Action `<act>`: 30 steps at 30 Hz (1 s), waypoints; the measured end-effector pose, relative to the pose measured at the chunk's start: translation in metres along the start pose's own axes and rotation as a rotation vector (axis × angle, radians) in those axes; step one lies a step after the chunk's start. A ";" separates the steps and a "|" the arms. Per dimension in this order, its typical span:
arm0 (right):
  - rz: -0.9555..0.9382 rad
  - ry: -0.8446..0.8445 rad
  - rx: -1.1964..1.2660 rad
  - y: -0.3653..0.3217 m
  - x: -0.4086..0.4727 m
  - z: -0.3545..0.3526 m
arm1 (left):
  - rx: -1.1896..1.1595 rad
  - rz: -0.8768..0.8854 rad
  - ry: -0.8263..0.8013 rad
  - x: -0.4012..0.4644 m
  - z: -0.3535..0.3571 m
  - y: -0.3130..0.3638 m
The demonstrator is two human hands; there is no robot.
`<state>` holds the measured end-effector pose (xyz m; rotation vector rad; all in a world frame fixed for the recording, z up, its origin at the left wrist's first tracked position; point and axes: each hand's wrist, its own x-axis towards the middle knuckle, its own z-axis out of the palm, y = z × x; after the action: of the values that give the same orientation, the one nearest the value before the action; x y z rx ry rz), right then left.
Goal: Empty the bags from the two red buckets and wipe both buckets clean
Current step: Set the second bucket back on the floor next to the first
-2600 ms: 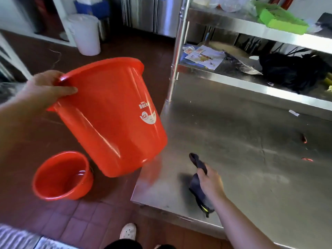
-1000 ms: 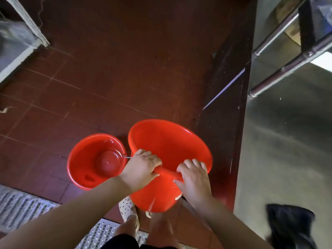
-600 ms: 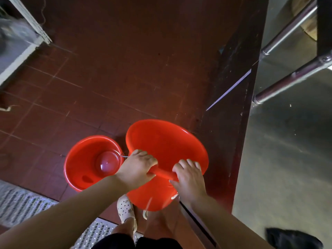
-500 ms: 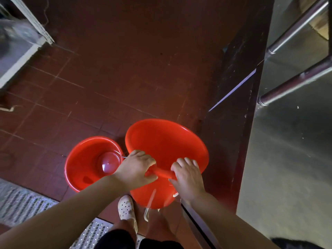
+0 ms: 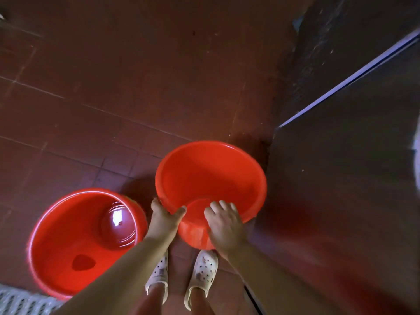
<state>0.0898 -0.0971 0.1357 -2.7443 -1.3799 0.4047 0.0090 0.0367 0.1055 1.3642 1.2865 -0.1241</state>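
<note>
1. We hold the right-hand red bucket [image 5: 211,178] by its near rim with both hands; our left hand [image 5: 164,218] wraps that rim, thumb hooked inside the mouth and fingers on the outer wall
2. Our right hand [image 5: 223,223] lies over the same rim just beside the left, fingers bent down into the mouth; whether they clamp the rim or only press on it we cannot tell
3. Gripping one edge with two hands lets us tip and steer the bucket, which leans away from the grip, its base above our shoes [image 5: 181,272]
4. The second red bucket [image 5: 84,242] stands upright on the tiled floor [image 5: 113,87] to the left of the grip, apart from it, with a shiny bottom that may be wet
5. No bags show in either bucket, so we judge the emptying done
</note>
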 end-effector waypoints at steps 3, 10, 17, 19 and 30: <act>0.020 -0.016 -0.032 0.013 0.023 0.065 | -0.068 0.048 -0.022 0.058 0.024 -0.036; -0.015 -0.016 -0.027 0.025 0.049 0.170 | -0.009 0.141 -0.022 0.130 0.048 -0.095; 0.043 -0.087 0.052 0.044 0.052 0.215 | 0.198 0.282 0.004 0.153 0.055 -0.114; 0.050 -0.025 0.125 0.052 0.049 0.214 | 0.198 0.286 -0.034 0.155 0.062 -0.110; 0.277 0.023 0.072 0.114 0.027 0.187 | 0.188 0.175 -0.246 0.150 0.118 -0.062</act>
<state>0.1471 -0.1590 -0.0683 -2.8757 -0.9607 0.4233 0.0923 0.0168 -0.0760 1.5628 0.9651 -0.2893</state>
